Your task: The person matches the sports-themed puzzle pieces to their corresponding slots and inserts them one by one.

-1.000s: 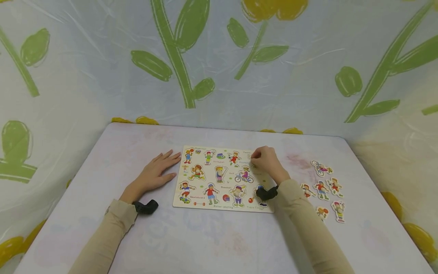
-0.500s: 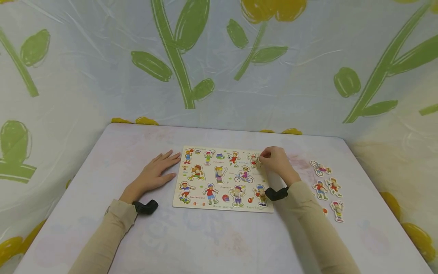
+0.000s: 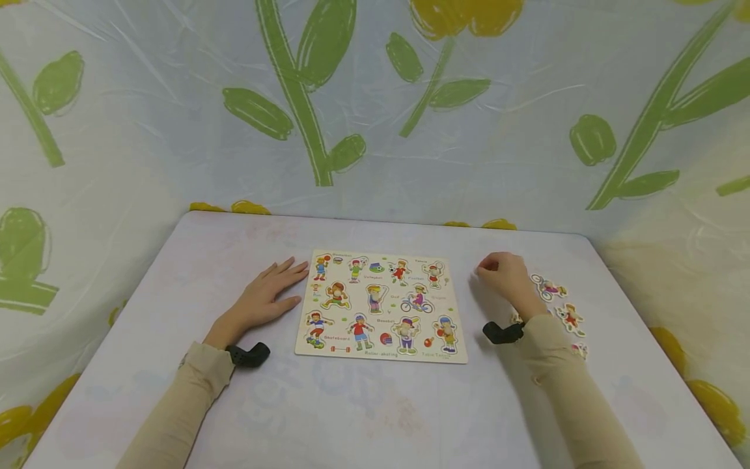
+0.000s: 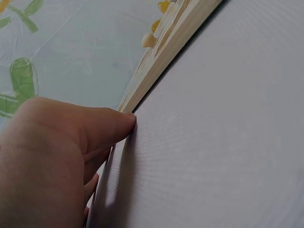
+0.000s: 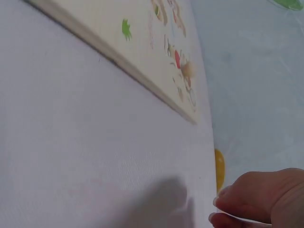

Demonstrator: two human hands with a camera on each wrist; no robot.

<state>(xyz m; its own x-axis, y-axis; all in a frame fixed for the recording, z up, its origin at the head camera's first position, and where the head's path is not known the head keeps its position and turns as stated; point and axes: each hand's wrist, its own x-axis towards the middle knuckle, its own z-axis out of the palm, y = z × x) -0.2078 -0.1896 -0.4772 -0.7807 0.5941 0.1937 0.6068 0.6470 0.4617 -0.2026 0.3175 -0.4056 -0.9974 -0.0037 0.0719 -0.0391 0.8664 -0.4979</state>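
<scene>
A wooden puzzle board (image 3: 346, 319) printed with sports figures and words lies on the table. My left hand (image 3: 269, 293) rests flat at its left side, fingers spread. In the left wrist view the thumb (image 4: 109, 124) lies by the board's edge (image 4: 166, 57). Right of the board, above the table, is my right hand (image 3: 506, 277), with bent fingers and nothing seen between them. The right wrist view shows its fingertips (image 5: 223, 202) close together, apart from the board. The tennis-player piece (image 3: 433, 275) sits at the board's upper right; its knob (image 5: 188, 70) shows in the right wrist view.
Loose puzzle pieces lie on the right of the table: a cyclist (image 3: 549, 288), a footballer (image 3: 571, 320) and others partly hidden by the right arm. A patterned cloth (image 3: 375, 130) rises behind the table. Each wrist wears a black device (image 3: 250, 355).
My right hand has left the tennis-player piece at the board's upper right and moved right, off the board. The forearm now covers several loose pieces. The left hand stays in place.
</scene>
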